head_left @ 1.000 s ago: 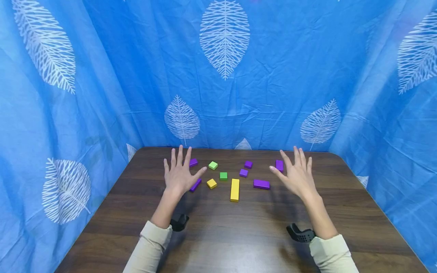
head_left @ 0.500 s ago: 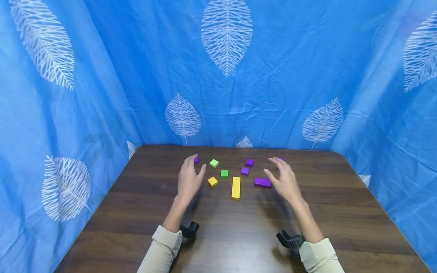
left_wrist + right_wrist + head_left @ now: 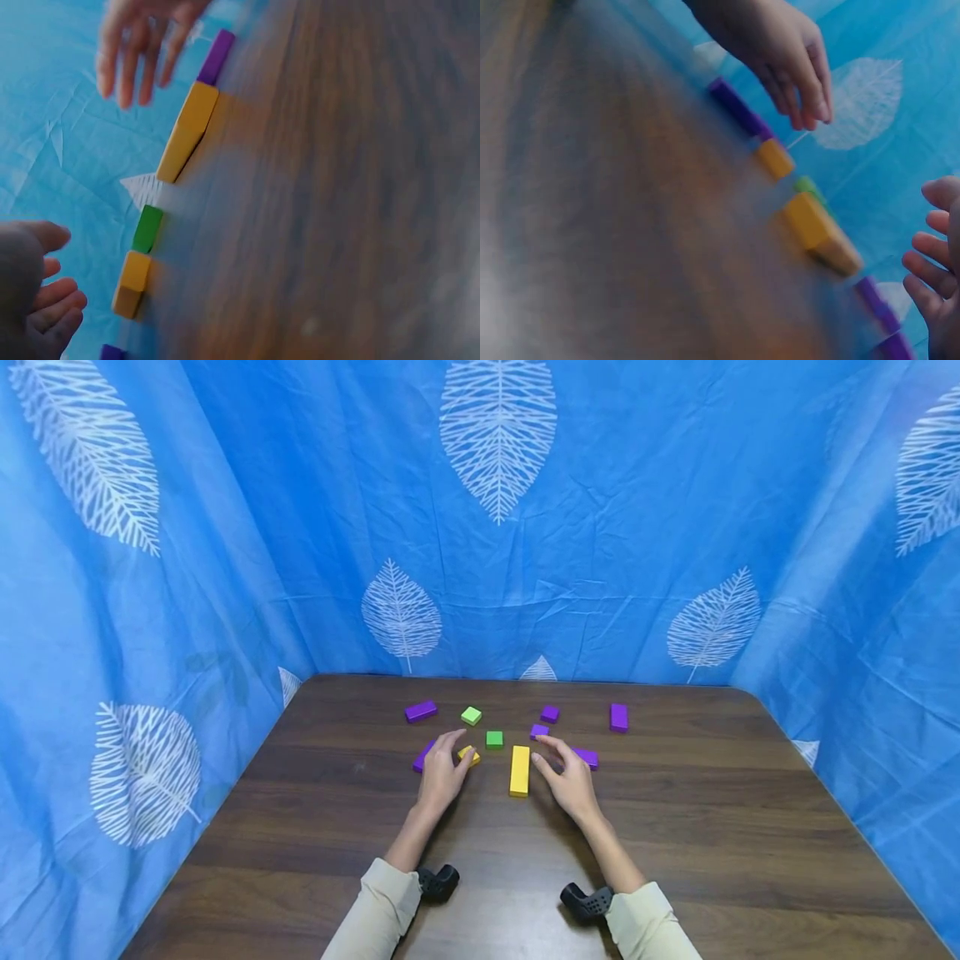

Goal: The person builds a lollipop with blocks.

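Observation:
My left hand [image 3: 441, 781] hovers beside the small yellow block [image 3: 472, 757], its fingers loosely bent and holding nothing. Behind that hand, a purple block [image 3: 422, 758] is partly hidden. My right hand [image 3: 573, 787] hangs just right of the long yellow block [image 3: 520, 771], thumb and fingers apart with nothing between them. Near its fingertips lies a small purple block [image 3: 538, 730]; a longer purple block [image 3: 587, 758] is partly covered by the hand. Between the hands sits a green block [image 3: 494, 740]. Both wrist views show a gap between the hands and the blocks.
Farther back on the brown table [image 3: 712, 827] lie a light green block [image 3: 471, 716], a small purple block [image 3: 550, 714] and longer purple blocks at left [image 3: 421, 712] and right [image 3: 618, 717]. A blue leaf-printed curtain [image 3: 600, 527] surrounds the table's back and sides.
Both hands have moved inward from over the sides of the block group, toward the yellow blocks. Their spread fingers have drawn in and bent. The blocks have kept their places on the table.

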### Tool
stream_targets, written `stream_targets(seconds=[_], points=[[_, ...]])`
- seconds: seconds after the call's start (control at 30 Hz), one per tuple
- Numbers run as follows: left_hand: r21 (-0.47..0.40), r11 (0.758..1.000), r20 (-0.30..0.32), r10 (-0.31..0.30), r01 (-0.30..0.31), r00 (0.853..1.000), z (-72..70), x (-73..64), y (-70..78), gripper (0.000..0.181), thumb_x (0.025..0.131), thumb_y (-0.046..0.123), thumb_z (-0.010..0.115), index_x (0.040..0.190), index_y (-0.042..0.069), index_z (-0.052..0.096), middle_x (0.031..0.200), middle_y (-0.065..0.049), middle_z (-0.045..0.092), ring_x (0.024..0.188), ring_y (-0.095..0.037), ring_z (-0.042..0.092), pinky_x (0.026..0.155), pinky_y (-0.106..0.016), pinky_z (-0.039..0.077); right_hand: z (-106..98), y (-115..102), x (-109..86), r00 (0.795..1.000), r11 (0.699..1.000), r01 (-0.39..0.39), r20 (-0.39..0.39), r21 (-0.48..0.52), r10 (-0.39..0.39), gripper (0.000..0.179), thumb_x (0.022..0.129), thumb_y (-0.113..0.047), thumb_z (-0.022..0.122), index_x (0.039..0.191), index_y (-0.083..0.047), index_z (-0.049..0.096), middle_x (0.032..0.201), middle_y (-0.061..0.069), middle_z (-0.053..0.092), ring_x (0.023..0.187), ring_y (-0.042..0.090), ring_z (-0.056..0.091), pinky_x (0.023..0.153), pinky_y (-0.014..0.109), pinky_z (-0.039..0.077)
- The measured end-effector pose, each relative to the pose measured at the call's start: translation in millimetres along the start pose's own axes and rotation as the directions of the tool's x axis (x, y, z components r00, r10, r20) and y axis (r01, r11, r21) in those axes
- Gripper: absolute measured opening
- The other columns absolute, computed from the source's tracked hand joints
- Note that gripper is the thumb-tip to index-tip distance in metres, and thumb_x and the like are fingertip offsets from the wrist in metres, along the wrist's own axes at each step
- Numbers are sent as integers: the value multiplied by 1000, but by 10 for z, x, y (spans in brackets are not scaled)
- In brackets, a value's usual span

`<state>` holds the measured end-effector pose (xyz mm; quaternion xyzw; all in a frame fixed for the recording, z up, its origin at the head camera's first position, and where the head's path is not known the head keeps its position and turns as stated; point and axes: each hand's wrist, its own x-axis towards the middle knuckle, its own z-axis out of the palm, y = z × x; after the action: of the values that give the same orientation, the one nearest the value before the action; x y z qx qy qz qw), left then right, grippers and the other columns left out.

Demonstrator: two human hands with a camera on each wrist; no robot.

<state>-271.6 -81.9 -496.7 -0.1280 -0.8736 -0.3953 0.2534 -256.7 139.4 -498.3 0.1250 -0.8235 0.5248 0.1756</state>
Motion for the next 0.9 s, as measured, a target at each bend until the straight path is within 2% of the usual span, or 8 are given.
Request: stream_targets(seconds=[0.13,0.23,0.33,0.4,0.5,0.63,0.77,0.9], points=[[-1,1000,32,-3,3,999,63,-33,-61,36,82,10,69,114,-4,60,112,-18,61,104,-31,58,91,-40,46,76,61,-34,997,992,-57,63,117,50,39,88,-15,64,122,2,56,121,18,57,112,33,54,96,38,42],[0,1000,40,2,-2,999,94,-58,-97,36,81,9,70,113,-4,60,109,-18,62,103,-31,58,90,-40,46,106,91,-48,992,974,-94,96,206,75,40,88,-7,63,122,10,53,122,26,54,116,39,49,98,41,39],[-2,1000,37,5,-5,999,115,-74,-129,36,80,8,71,111,-6,60,108,-18,63,102,-32,59,90,-41,46,131,121,-60,988,968,-125,116,220,101,41,87,-6,64,122,12,51,124,28,51,117,40,47,98,41,38],[-1,1000,46,-4,4,999,126,-82,-149,36,79,7,71,112,-6,60,108,-18,62,102,-32,58,91,-40,45,144,134,-71,985,972,-140,123,187,119,42,87,-10,65,123,9,53,124,25,53,117,36,49,98,37,39],[1,1000,67,-21,21,998,135,-97,-175,36,79,5,71,112,-5,60,110,-19,62,104,-31,58,92,-40,45,162,149,-95,986,988,-129,116,79,120,42,86,-18,67,123,-1,57,124,15,57,116,28,52,97,32,40],[-1,1000,75,-31,31,997,144,-110,-202,36,79,2,70,113,-5,60,111,-18,61,105,-31,57,92,-40,45,173,166,-118,993,997,-53,106,-55,59,39,85,-23,68,121,-9,62,123,7,59,115,25,53,100,38,38],[-3,999,75,-36,36,997,152,-115,-231,35,80,2,70,113,-4,61,111,-18,61,105,-31,57,92,-40,45,178,177,-119,994,993,10,113,-115,3,37,85,-23,68,119,-10,63,122,7,59,116,28,52,101,44,35],[5,1000,74,-28,28,997,162,-121,-251,35,79,2,70,112,-4,61,111,-18,62,104,-31,57,91,-40,45,182,196,-117,993,990,42,119,-136,-26,35,85,-21,68,117,-8,64,122,8,60,116,27,52,101,42,35]])
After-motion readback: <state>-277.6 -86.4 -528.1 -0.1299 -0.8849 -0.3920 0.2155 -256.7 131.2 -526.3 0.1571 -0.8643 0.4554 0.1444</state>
